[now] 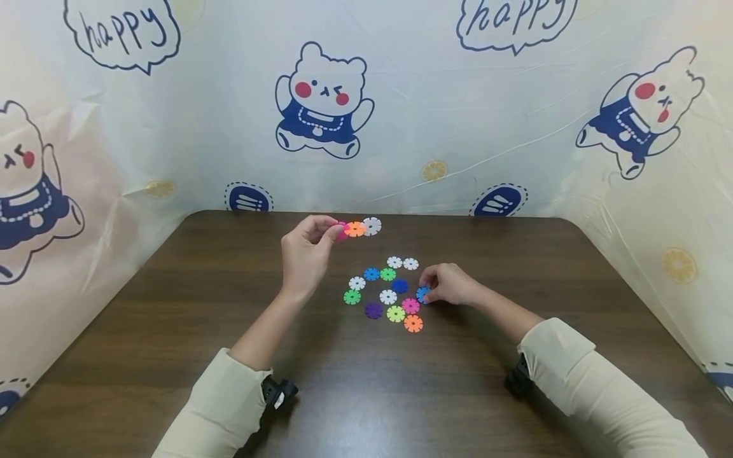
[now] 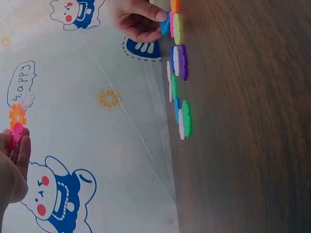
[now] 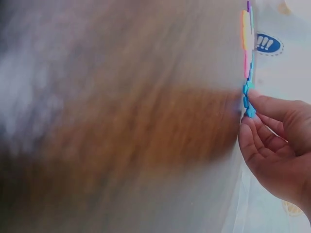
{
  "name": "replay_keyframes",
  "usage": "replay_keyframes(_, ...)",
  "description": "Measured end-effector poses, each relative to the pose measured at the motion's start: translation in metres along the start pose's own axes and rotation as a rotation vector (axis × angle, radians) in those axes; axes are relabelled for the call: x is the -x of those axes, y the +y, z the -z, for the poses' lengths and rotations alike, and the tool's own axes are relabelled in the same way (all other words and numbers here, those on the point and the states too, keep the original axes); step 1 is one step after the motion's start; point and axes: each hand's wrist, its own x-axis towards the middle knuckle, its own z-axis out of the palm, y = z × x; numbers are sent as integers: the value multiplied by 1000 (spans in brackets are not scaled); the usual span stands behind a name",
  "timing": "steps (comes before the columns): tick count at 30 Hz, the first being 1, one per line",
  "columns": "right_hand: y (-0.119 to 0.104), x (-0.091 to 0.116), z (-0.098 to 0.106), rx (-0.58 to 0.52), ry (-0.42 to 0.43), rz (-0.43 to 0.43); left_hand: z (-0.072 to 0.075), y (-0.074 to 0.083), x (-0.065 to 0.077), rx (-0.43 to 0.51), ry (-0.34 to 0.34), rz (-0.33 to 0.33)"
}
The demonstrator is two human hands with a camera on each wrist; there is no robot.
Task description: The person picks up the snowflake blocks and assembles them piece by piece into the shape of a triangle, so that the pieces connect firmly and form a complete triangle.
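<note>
My left hand (image 1: 306, 257) pinches a pink notched plastic disc (image 1: 342, 231) at the end of a short row. An orange disc (image 1: 355, 229) and a whitish one (image 1: 372, 226) continue that row to the right, raised above the table in the left wrist view. Between thumb and fingers, my right hand (image 1: 452, 284) pinches a blue notched disc (image 1: 422, 294) at the right side of the loose group. Close beside it lie a pink disc (image 1: 410, 306) and a dark blue disc (image 1: 399, 286). The fingers partly cover the blue disc.
Several more notched discs lie flat on the brown table (image 1: 229, 318), among them a purple disc (image 1: 373, 310), a green disc (image 1: 352, 297) and an orange disc (image 1: 413, 324). A printed curtain (image 1: 401, 127) with bears stands behind the table's far edge.
</note>
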Motion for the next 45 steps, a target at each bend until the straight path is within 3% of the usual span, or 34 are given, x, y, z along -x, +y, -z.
replay_keyframes(6,0,2,3,-92,46,-11,-1,-1,1,12,-15,9)
replay_keyframes(11,-10,6,9,-282,118,-31,-3,-4,2,5,-30,11)
replay_keyframes(18,-34,11,14,-533,283,-44,-8,-9,7,19,-103,-3)
replay_keyframes(26,-56,14,14,-821,417,-73,-14,-10,13,-45,-150,2)
replay_keyframes(35,-72,16,13,-1201,489,-114,-18,-10,17,-46,-163,-15)
replay_keyframes(45,-78,17,13,-1234,474,-150,-19,-11,19,-52,-164,-97)
